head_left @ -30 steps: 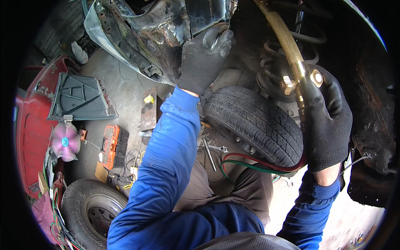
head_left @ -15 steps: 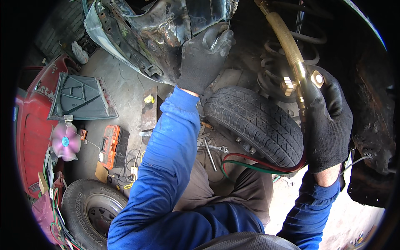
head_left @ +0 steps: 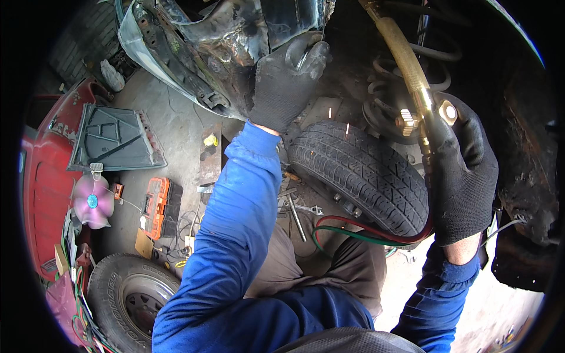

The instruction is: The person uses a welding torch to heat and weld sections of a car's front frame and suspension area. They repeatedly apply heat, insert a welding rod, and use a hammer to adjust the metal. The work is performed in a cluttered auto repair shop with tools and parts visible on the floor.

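Note:
My right hand (head_left: 462, 170), in a black glove, is closed round the lower end of a brass gas torch (head_left: 404, 62). The torch's two valve knobs stand beside my thumb and fingers, and its upper end runs out of view at the top. Red and green hoses (head_left: 376, 235) hang below that hand. At the upper middle, my gloved left hand (head_left: 288, 79) is closed on a thin, shiny metal rod (head_left: 302, 60), partly hidden by the fingers. It is right beside the scorched, bent sheet metal (head_left: 232, 44) of a vehicle body.
Below the torch leans a tyre (head_left: 365, 173), with glowing sparks over it. A coil spring (head_left: 382, 88) hangs behind. Wrenches (head_left: 297, 217) lie on the floor. To the left are an orange-black toolbox (head_left: 160, 209), a spinning fan (head_left: 92, 201), another wheel (head_left: 132, 294) and a red vehicle panel (head_left: 50, 194).
Bright spark streaks now show above the tyre, where there were none before. Both hands and the torch have stayed nearly in place.

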